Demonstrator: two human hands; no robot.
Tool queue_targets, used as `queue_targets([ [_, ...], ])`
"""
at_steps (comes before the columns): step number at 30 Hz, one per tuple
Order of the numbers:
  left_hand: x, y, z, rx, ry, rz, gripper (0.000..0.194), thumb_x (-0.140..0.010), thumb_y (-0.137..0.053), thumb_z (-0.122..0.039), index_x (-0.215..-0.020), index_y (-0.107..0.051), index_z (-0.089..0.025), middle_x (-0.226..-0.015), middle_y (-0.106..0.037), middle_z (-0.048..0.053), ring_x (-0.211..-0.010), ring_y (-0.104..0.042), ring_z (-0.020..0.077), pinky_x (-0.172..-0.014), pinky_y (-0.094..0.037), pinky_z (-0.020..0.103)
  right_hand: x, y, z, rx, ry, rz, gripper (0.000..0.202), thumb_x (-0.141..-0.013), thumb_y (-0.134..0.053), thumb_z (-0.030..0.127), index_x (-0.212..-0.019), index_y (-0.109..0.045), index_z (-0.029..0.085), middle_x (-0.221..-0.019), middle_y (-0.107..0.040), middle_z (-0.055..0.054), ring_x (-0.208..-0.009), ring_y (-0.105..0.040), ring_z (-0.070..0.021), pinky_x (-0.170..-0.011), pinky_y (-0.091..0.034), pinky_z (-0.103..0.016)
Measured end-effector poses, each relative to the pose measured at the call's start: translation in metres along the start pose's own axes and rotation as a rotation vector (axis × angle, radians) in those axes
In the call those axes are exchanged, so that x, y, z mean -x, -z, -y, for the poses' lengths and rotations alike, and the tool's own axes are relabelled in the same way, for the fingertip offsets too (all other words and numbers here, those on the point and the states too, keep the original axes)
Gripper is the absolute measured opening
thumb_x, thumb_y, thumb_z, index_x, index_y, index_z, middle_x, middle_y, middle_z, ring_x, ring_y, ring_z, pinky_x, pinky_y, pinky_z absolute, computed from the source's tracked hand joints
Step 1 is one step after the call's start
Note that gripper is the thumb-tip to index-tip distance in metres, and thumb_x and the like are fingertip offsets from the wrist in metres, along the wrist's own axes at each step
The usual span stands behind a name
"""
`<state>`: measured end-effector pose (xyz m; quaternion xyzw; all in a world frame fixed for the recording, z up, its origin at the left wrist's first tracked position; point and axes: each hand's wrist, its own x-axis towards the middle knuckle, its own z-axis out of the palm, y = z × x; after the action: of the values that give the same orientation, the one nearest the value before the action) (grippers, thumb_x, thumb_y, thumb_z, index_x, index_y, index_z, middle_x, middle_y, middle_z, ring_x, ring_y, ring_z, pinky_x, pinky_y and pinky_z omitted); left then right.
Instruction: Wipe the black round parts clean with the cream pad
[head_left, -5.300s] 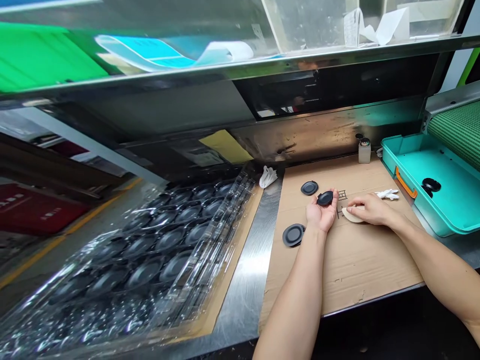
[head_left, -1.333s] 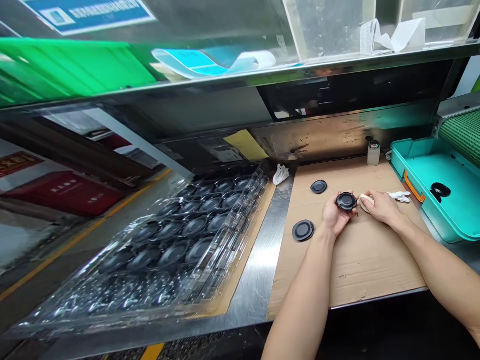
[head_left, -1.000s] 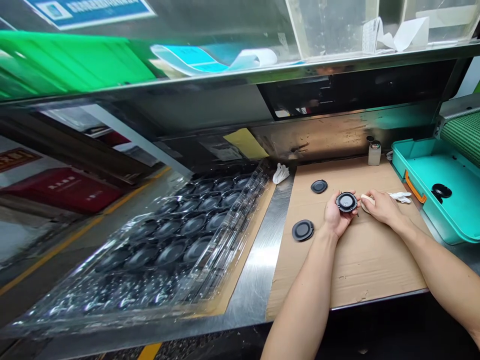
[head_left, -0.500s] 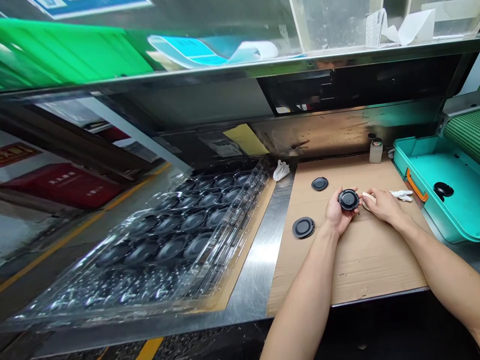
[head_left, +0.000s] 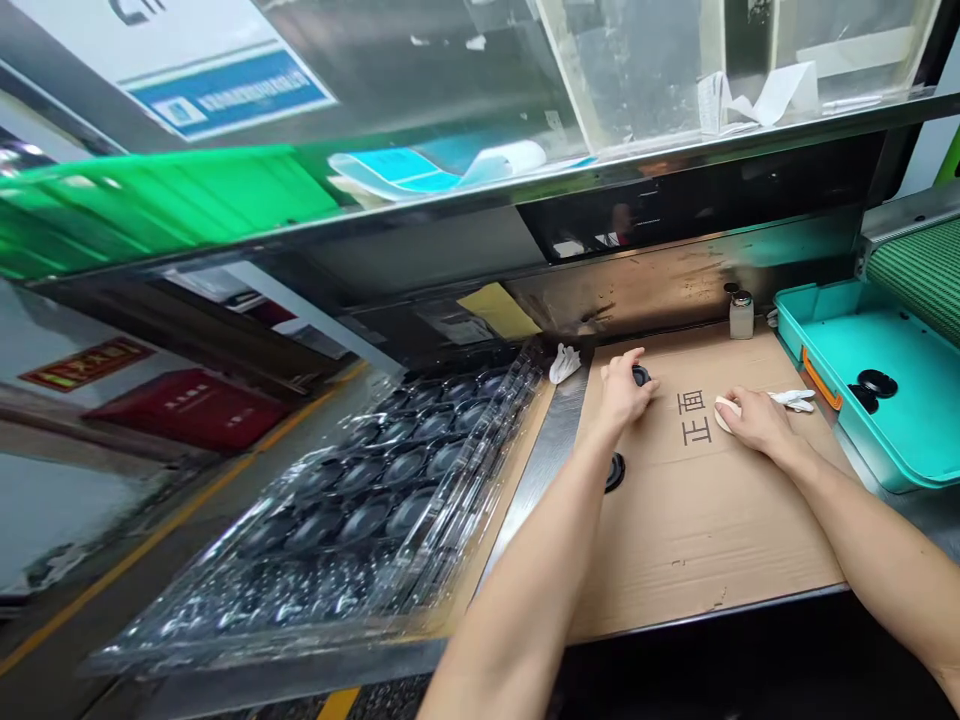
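Observation:
My left hand [head_left: 627, 390] reaches over the far left part of the cardboard sheet, its fingers curled around a black round cover [head_left: 640, 376]. Most of that cover is hidden under the hand. Closer to me, partly behind my left forearm, lies another black round cover [head_left: 615, 473]. My right hand [head_left: 757, 420] rests on the cardboard [head_left: 720, 530], closed on a small off-white pad [head_left: 726, 412]. Beside its knuckles lies a crumpled white cloth [head_left: 795, 400]. Printed black characters show on the cardboard between my hands.
At left, a clear plastic tray [head_left: 300, 590] holds several rows of black round covers. A teal bin [head_left: 892, 455] with black parts inside stands at right. A small bottle [head_left: 742, 317] stands at the back. A metal shelf [head_left: 450, 205] crosses above, carrying a green crate [head_left: 165, 205].
My left hand has moved away from my right hand, leftward and farther back, over where a cover lay. The printed characters are now uncovered. My right hand still holds the pad. The view has shifted.

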<state>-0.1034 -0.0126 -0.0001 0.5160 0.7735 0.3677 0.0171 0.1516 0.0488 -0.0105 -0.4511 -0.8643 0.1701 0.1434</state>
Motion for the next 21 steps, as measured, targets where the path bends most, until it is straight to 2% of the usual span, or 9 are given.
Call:
queue_targets([
  [2, -0.015, 0.006, 0.016, -0.124, -0.077, 0.115, 0.071, -0.073, -0.078, -0.022, -0.140, -0.055, -0.022, -0.122, -0.061, 0.011, -0.119, -0.051, 0.0311, -0.109, -0.038, 0.047, 0.000, -0.001, 0.000, -0.003, -0.005, -0.003, 0.037, -0.099, -0.045, 0.051, -0.107, -0.070, 0.025, -0.100, -0.076, -0.008, -0.096, -0.068, -0.0268, -0.073, -0.039, -0.031],
  [5, -0.028, 0.006, 0.033, -0.207, -0.116, 0.244, 0.076, -0.070, -0.079, -0.027, -0.141, -0.053, -0.021, -0.125, -0.060, 0.012, -0.120, -0.053, 0.0315, -0.108, -0.040, 0.047, 0.000, -0.002, -0.001, 0.002, -0.004, 0.006, 0.036, -0.099, -0.044, 0.049, -0.107, -0.069, 0.024, -0.098, -0.075, -0.009, -0.093, -0.069, -0.0266, -0.074, -0.039, -0.031],
  [12, -0.040, -0.006, 0.046, -0.269, -0.163, 0.328, 0.072, -0.074, -0.075, -0.040, -0.140, -0.055, -0.017, -0.135, -0.059, 0.015, -0.125, -0.057, 0.0311, -0.112, -0.042, 0.044, 0.000, -0.005, 0.000, 0.009, -0.001, 0.022, 0.034, -0.100, -0.044, 0.047, -0.109, -0.067, 0.022, -0.099, -0.075, -0.010, -0.093, -0.069, -0.0260, -0.075, -0.040, -0.031],
  [17, -0.049, -0.007, 0.045, -0.332, -0.200, 0.453, 0.053, -0.081, -0.065, -0.036, -0.128, -0.067, -0.013, -0.126, -0.069, 0.015, -0.118, -0.064, 0.0308, -0.106, -0.047, 0.041, 0.001, -0.007, 0.000, 0.012, 0.008, 0.020, 0.033, -0.100, -0.044, 0.045, -0.108, -0.066, 0.021, -0.100, -0.075, -0.010, -0.093, -0.069, -0.0257, -0.076, -0.041, -0.031],
  [21, -0.055, 0.000, 0.052, -0.383, -0.232, 0.464, 0.042, -0.081, -0.061, -0.035, -0.116, -0.074, -0.015, -0.125, -0.071, 0.013, -0.117, -0.064, 0.0313, -0.106, -0.048, 0.041, 0.002, -0.005, 0.001, 0.006, 0.011, 0.031, 0.032, -0.099, -0.045, 0.045, -0.108, -0.065, 0.021, -0.103, -0.075, -0.010, -0.096, -0.069, -0.0260, -0.076, -0.041, -0.031],
])
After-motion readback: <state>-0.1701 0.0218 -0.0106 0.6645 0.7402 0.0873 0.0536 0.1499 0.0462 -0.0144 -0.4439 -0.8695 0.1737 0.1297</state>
